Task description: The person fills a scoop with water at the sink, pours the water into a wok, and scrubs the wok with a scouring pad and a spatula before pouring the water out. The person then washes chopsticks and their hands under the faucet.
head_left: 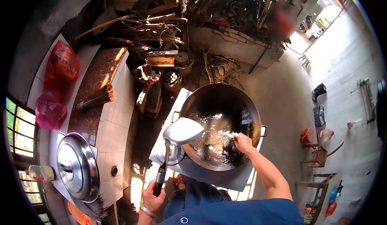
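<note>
A large dark wok (219, 100) with two side handles sits on a pale stove (197, 172) in front of me. Shiny liquid (213, 134) glistens in its bottom. In my left hand (153, 196) is the dark grip of a wok spatula (183, 130), closed around it. The spatula's broad metal blade is raised over the wok's left rim. My right hand (243, 143) reaches inside the wok at its right side, fingers closed together. Something small and pale shows at those fingertips, too unclear to name.
A tiled counter on the left holds a large lidded metal pot (76, 166), a bundle of dark sticks (96, 98), a red bag (63, 63) and a pink bag (51, 111). Firewood (153, 31) is piled behind the stove. A wooden chair (316, 154) stands by the right wall.
</note>
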A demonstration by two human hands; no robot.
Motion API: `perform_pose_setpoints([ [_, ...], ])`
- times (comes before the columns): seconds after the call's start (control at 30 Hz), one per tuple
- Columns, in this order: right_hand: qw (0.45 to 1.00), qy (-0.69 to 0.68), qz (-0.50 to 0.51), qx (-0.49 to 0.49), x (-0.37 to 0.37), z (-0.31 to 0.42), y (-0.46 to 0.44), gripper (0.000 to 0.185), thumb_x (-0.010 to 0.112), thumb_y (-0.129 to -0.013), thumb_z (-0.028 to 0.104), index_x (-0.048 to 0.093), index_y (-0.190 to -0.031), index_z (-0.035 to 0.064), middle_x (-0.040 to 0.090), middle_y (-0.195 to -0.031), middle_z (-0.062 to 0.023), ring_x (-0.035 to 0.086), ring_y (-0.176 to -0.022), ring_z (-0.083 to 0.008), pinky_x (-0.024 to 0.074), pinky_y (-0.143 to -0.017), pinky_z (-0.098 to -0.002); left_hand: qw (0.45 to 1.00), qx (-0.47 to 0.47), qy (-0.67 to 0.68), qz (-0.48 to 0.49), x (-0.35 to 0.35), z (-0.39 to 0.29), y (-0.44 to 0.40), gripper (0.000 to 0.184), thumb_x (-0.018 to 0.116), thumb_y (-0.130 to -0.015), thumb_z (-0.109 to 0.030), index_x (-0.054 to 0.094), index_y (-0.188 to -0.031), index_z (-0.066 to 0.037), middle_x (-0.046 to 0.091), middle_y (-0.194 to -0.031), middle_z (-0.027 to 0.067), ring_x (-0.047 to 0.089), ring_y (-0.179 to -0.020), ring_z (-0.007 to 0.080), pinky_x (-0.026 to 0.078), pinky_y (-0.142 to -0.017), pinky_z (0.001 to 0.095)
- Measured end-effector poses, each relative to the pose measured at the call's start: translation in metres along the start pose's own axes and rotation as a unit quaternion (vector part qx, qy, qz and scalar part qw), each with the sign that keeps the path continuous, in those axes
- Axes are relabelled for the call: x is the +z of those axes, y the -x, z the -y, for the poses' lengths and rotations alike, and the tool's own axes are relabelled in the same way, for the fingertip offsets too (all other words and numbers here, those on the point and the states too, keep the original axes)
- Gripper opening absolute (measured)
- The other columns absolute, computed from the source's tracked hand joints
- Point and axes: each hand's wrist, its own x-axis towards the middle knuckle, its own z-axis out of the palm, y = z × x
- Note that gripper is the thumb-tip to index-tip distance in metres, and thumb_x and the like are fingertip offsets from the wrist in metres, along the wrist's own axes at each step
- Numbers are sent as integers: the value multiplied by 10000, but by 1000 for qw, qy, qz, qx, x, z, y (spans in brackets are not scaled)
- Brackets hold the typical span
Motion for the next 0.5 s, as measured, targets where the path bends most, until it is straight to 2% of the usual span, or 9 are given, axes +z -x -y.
perform_pose_setpoints([
  [0.1, 986, 46, 155, 50, 22, -2, 41, 186, 535, -757, 173, 628, -911, 124, 604, -920, -170, 589, -843, -346, 475, -700, -451, 1000, -1, 11, 1, -6, 3, 0, 237, 614, -722, -22, 538, -946, -5, 459, -599, -50, 402, -532, 7, 324, -464, 181],
  [0.17, 986, 37, 160, -41, 42, 23, 59, 201, 533, -764, 198, 624, -932, 135, 607, -935, -177, 587, -854, -346, 466, -708, -457, 1000, 9, 6, -4, -10, 14, 2, 228, 609, -725, -22, 537, -941, -5, 447, -598, -58, 386, -526, 10, 312, -461, 180],
  [0.23, 973, -89, 213, -31, 32, 89, 55, 224, 518, -780, 224, 615, -944, 106, 603, -912, -183, 581, -858, -350, 458, -714, -453, 1000, -8, 5, 1, -16, 28, 5, 222, 601, -729, -13, 532, -939, -1, 449, -598, -55, 389, -521, 13, 310, -456, 179],
  [0.33, 979, -175, 26, -97, 55, 153, 14, 237, 510, -793, 208, 582, -979, 81, 588, -886, -170, 572, -841, -343, 457, -728, -429, 999, -37, 13, -1, -24, 52, 10, 214, 582, -741, -6, 524, -945, 12, 481, -592, -37, 435, -475, 18, 335, -418, 189],
  [0.37, 975, -193, -42, -102, 76, 158, -11, 226, 503, -800, 199, 573, -984, 88, 578, -873, -161, 570, -827, -337, 459, -737, -415, 1000, -7, -23, -9, -26, 56, 9, 212, 569, -749, -2, 523, -955, 12, 492, -582, -27, 445, -441, 27, 335, -394, 193],
  [0.43, 948, -220, -208, -100, 110, 143, -61, 189, 497, -803, 161, 573, -950, 67, 587, -875, -161, 572, -824, -327, 463, -725, -402, 998, -59, 37, 5, -26, 22, 9, 220, 565, -752, -1, 522, -968, 6, 504, -576, -16, 450, -413, 39, 335, -375, 195],
  [0.5, 928, -300, -211, -60, 115, 121, -89, 176, 472, -797, 118, 578, -916, 44, 598, -883, -156, 581, -807, -308, 475, -707, -385, 997, -62, 46, -3, -24, 22, 8, 227, 568, -754, -3, 522, -976, 2, 498, -566, -20, 448, -406, 41, 345, -370, 198],
])
